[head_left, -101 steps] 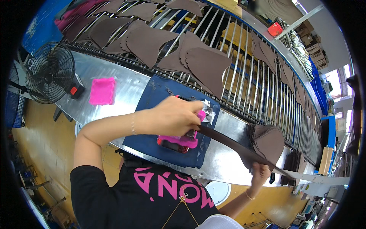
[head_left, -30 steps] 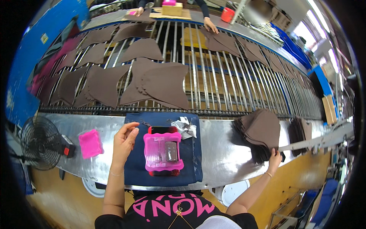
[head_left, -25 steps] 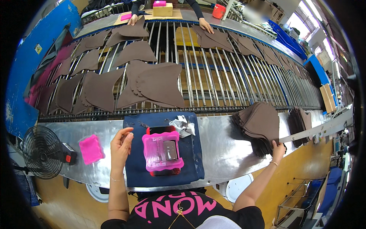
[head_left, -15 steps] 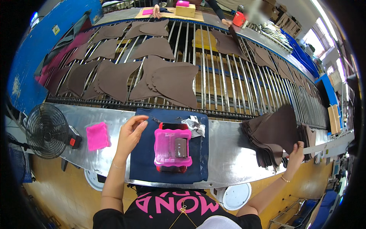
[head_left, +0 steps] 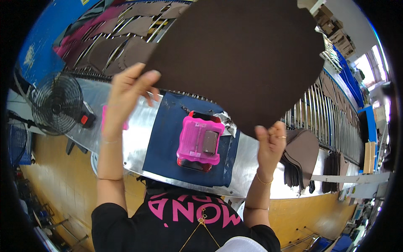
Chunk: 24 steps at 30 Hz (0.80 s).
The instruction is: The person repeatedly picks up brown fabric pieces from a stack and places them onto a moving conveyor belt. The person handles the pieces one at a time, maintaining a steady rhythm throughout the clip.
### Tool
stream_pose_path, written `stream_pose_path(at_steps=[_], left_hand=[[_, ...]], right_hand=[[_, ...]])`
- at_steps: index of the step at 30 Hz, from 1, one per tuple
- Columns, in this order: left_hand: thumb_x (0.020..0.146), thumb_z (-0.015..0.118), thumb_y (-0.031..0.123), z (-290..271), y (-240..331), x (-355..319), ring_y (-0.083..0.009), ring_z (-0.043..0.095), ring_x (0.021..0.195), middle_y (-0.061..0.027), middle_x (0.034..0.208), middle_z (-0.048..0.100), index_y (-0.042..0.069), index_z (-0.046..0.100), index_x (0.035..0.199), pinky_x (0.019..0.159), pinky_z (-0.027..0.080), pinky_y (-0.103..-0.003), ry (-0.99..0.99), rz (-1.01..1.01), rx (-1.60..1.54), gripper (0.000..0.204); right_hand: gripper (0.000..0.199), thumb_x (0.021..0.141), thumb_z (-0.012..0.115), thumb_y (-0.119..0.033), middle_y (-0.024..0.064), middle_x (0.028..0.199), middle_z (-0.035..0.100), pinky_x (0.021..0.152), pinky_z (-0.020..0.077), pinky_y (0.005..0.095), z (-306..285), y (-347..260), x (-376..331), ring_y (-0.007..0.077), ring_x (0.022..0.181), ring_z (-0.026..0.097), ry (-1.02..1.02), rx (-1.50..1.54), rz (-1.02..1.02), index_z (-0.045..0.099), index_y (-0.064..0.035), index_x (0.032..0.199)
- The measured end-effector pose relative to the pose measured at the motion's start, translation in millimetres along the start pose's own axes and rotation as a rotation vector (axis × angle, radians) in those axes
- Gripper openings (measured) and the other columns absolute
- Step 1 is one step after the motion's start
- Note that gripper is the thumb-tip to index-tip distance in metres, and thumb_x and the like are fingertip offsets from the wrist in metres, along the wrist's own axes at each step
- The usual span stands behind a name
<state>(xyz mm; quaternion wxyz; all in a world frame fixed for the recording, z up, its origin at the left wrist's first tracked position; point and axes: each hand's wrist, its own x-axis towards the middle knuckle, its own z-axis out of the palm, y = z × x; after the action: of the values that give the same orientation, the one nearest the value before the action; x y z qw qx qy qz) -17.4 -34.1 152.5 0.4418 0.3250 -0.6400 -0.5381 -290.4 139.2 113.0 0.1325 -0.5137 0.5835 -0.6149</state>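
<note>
A large dark brown flat cut piece (head_left: 239,59), like leather or fabric, is held up in front of me and covers much of the view. My right hand (head_left: 270,145) pinches its lower edge between thumb and fingers. My left hand (head_left: 132,90) is at its left edge, thumb over the front, with the index fingertip seeming to go behind. Below it, a pink scalloped plastic holder (head_left: 191,143) with a grey-brown block (head_left: 210,142) sits over a red and black base. This stands on a dark blue cloth (head_left: 161,151).
At the left stands a black fan (head_left: 56,105). A stack of brown pieces (head_left: 300,155) lies on the metal table (head_left: 136,147) to the right. Beyond runs a rack of metal bars (head_left: 310,109) bearing more pieces. Crumpled silvery paper (head_left: 228,124) lies beside the pink holder.
My right hand has lifted a brown piece off the right-hand stack and brought it left, in front of me. My left hand has moved up and left to its edge. The view has shifted.
</note>
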Motion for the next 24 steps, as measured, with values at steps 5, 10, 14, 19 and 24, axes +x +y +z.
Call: stream_pose_path(at_steps=[5,10,14,19,24], left_hand=[[0.087,0.063,0.007,-56.0,23.3,-40.5,-0.0093,0.060,0.058,-0.0029,0.073,0.062,-0.003,0.062,0.094,0.050,0.044,-0.019,0.162,0.091,0.207,0.013],[0.086,0.061,0.003,-73.0,15.4,-62.0,-0.0076,0.058,0.055,-0.0027,0.071,0.060,-0.003,0.062,0.090,0.049,0.044,-0.019,0.118,0.034,0.322,0.007],[0.086,0.059,0.000,-59.4,0.2,-68.8,-0.0094,0.060,0.054,-0.0039,0.069,0.056,-0.006,0.060,0.085,0.047,0.044,-0.021,0.007,-0.133,0.256,0.006],[0.080,0.063,0.002,-7.8,-21.0,-57.1,-0.0188,0.060,0.053,-0.0097,0.072,0.056,-0.003,0.063,0.086,0.049,0.046,-0.028,-0.300,-0.098,0.502,0.008],[0.068,0.071,0.002,50.9,-28.3,-46.8,-0.0247,0.059,0.065,-0.0073,0.075,0.055,0.005,0.067,0.082,0.055,0.047,-0.033,-0.444,0.277,0.668,0.015]], right_hand=[[0.017,0.077,0.071,0.000,0.0083,0.080,0.068,0.066,0.0483,0.0245,42.1,9.7,-14.3,0.0131,0.071,0.063,-0.284,-0.084,-0.085,0.063,0.0019,0.092],[0.014,0.072,0.073,-0.003,0.0064,0.078,0.068,0.066,0.0448,0.0311,47.2,8.2,-18.9,0.0230,0.069,0.064,-0.340,-0.252,-0.173,0.066,-0.0043,0.084],[0.022,0.068,0.072,-0.002,0.0055,0.083,0.070,0.074,0.0412,0.0303,25.8,12.0,-18.0,0.0179,0.071,0.065,-0.322,-0.303,-0.313,0.065,-0.0065,0.089],[0.020,0.072,0.071,0.001,0.0036,0.079,0.067,0.076,0.0417,0.0320,-30.0,46.0,-53.0,0.0183,0.068,0.058,-0.250,-0.407,-0.136,0.066,-0.0066,0.089],[0.007,0.080,0.067,-0.001,0.0073,0.087,0.061,0.075,0.0430,0.0266,-105.9,52.8,-94.7,0.0165,0.079,0.055,-0.095,-0.348,0.223,0.064,-0.0001,0.086]])
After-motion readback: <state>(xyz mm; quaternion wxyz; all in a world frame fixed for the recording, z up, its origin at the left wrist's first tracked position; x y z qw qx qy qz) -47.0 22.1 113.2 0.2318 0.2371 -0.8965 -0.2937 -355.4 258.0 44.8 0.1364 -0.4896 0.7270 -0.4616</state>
